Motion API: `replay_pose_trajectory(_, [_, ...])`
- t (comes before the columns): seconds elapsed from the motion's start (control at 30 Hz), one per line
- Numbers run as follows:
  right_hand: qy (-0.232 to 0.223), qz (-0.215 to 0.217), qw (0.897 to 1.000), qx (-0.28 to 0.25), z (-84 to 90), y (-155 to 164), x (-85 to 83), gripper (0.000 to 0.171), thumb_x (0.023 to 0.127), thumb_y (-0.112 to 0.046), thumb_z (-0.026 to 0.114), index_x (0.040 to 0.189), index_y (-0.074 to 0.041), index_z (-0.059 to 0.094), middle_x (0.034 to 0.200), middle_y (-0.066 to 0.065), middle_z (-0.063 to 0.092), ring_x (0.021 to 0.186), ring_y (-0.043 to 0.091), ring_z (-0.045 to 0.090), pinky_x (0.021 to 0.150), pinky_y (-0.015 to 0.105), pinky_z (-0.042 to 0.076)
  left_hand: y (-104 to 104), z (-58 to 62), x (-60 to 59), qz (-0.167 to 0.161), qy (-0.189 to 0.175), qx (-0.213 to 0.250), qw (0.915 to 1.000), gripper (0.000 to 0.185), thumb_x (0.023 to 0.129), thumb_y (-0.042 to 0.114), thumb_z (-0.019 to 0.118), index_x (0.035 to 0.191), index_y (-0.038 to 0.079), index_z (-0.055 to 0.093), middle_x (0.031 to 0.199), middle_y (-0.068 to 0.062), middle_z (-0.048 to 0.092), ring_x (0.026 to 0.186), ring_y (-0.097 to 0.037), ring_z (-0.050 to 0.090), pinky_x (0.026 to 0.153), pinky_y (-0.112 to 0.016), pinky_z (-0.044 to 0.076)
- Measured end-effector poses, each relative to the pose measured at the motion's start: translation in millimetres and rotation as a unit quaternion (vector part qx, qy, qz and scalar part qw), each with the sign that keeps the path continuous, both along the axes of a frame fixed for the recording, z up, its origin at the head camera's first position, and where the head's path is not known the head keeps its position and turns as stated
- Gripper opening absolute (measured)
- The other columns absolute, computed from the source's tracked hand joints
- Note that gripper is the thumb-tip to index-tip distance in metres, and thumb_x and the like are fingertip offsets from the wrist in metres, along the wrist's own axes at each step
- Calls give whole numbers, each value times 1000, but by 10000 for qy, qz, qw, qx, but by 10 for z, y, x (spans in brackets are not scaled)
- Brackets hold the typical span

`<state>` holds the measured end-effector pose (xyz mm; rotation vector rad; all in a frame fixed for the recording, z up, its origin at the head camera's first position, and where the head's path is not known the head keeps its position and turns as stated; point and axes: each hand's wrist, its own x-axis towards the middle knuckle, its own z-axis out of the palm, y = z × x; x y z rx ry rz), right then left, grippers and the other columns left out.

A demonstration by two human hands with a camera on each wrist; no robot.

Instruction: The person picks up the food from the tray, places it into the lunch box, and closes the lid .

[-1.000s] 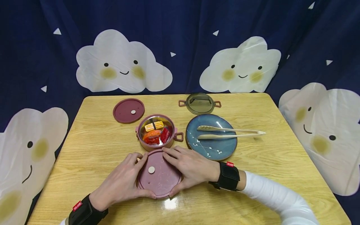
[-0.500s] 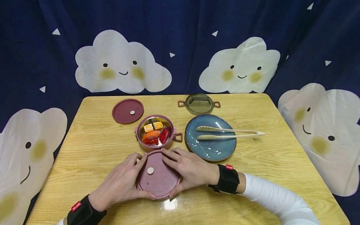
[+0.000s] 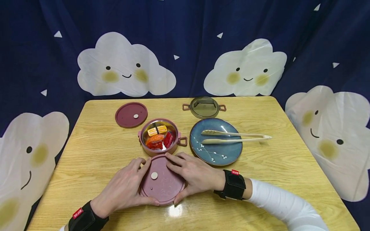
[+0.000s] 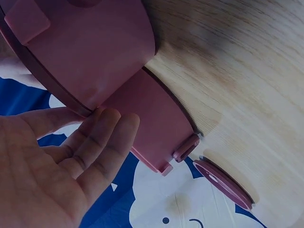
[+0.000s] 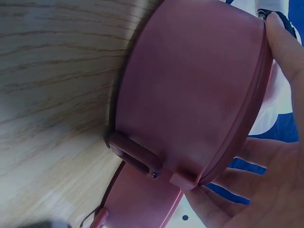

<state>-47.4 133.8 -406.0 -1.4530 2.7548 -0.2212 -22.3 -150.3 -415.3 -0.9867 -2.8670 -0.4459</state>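
A pink round lid [image 3: 166, 183] with a white round knob sits on a closed pink pot [image 5: 185, 80], whose side wall, folding handle and clip tab show in the right wrist view. My left hand [image 3: 124, 184] holds the lid's left edge, thumb in front and fingers behind. On the opposite side my right hand [image 3: 196, 171] holds the rim between thumb and fingers. Touching or nearly touching its far side is an uncovered pink pot [image 3: 147, 150], metal inside, holding toy sushi pieces [image 3: 157, 130]. In the left wrist view both pot walls appear beside my left fingertips [image 4: 126, 126].
A dark red lid [image 3: 127, 117] lies flat at the back left. Behind the plate stands a glass-lidded pan [image 3: 203, 110] with two side handles. Cream tongs [image 3: 225, 141] lie across a blue plate [image 3: 214, 154], reaching past its right rim. Cloud-printed curtains surround the table [image 3: 260, 192].
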Motion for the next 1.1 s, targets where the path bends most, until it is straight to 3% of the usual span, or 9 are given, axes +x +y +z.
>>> replay_pose_trajectory(0.57, [-259,-14,9996,-137,-5,0,15,115,70,-87,74,156,-14,53,171,14,36,131,19,51,105,33,52,-3,-7,0,78,-27,30,10000,121,62,101,63,140,9,65,120,-2,61,99,-11,60,77,-34,58])
replay_pose_trajectory(0.9, [-262,-71,9996,91,66,-25,26,123,68,-88,74,161,-12,45,171,15,37,129,19,54,104,34,53,-8,32,-6,46,-367,49,9993,119,65,98,63,143,9,63,118,-3,61,97,-10,59,74,-31,56])
replay_pose_trajectory(1.1, [-459,19,9989,121,121,27,-45,111,81,-84,68,163,-14,41,172,13,35,145,24,51,115,38,50,-75,75,-85,197,-784,80,9967,111,75,90,67,149,8,59,123,-3,63,103,-12,61,80,-33,58])
